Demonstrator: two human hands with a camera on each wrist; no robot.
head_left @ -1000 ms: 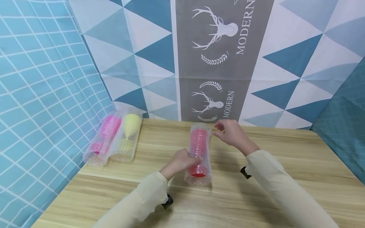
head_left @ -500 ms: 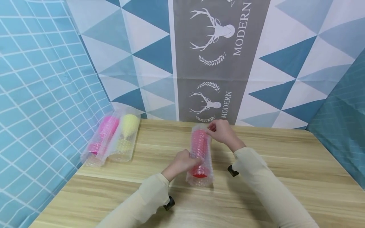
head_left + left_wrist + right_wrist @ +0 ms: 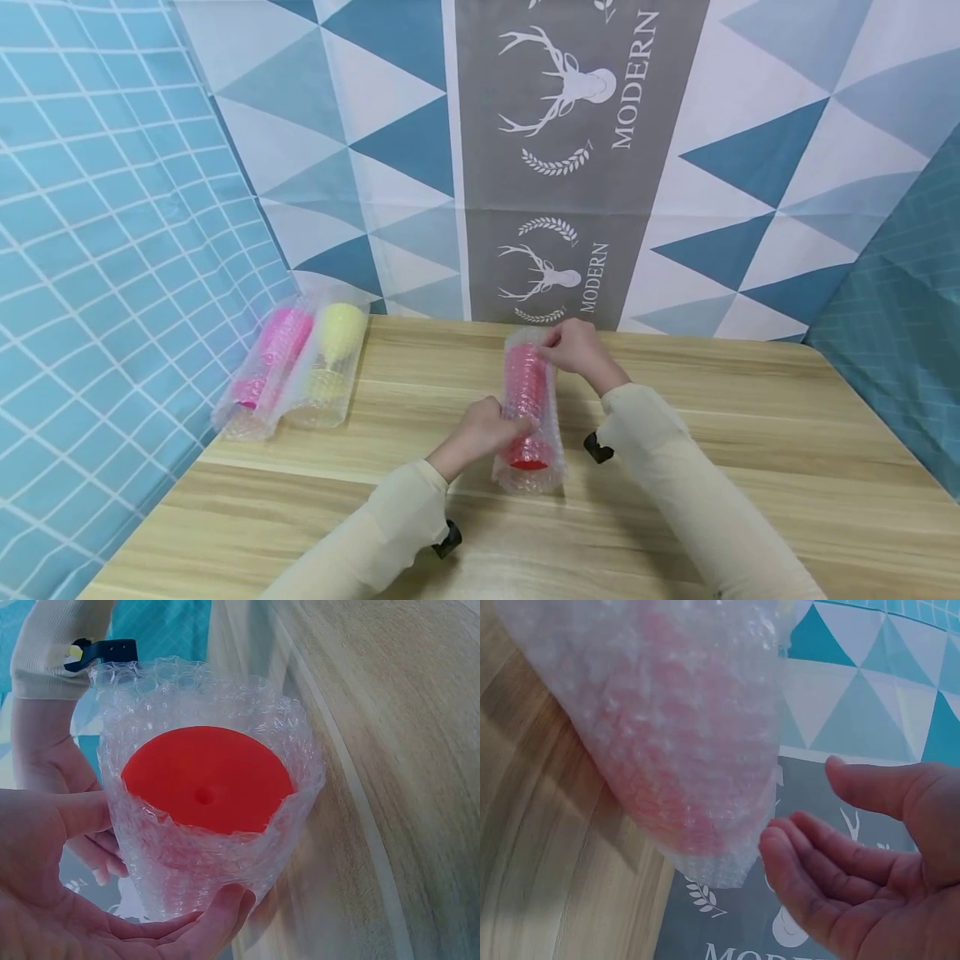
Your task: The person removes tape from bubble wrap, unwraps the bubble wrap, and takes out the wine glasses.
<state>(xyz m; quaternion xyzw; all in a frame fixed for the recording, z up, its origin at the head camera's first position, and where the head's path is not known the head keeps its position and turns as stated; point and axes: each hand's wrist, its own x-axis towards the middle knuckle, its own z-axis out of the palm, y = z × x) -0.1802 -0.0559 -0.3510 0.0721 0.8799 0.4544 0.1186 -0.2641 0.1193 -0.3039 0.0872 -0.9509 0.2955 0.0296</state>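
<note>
So the landmark here is the grey deer panel (image 3: 562, 198) on the backdrop. The red bundle (image 3: 525, 383), something red in bubble wrap, is on the wood-grain table (image 3: 840, 467) right in front of that panel, with its far end close to it and its near end pointing away. That near end shows a round red face (image 3: 206, 776) with a small dimple, wrap bunched around it. The left hand (image 3: 483, 427) has a proper hold on the bundle at the end away from the panel, thumb across it and fingers wrapped along the side. The right hand (image 3: 573, 346) is at the end nearest the panel, fingers loosely bent, thumb well apart from them, nothing held. Fingertips are right by the wrap's edge, can't tell if they're touching. Well left of the panel lie a yellow bundle (image 3: 341, 333) and a pink bundle (image 3: 283, 337), side by side, also bubble-wrapped.
</note>
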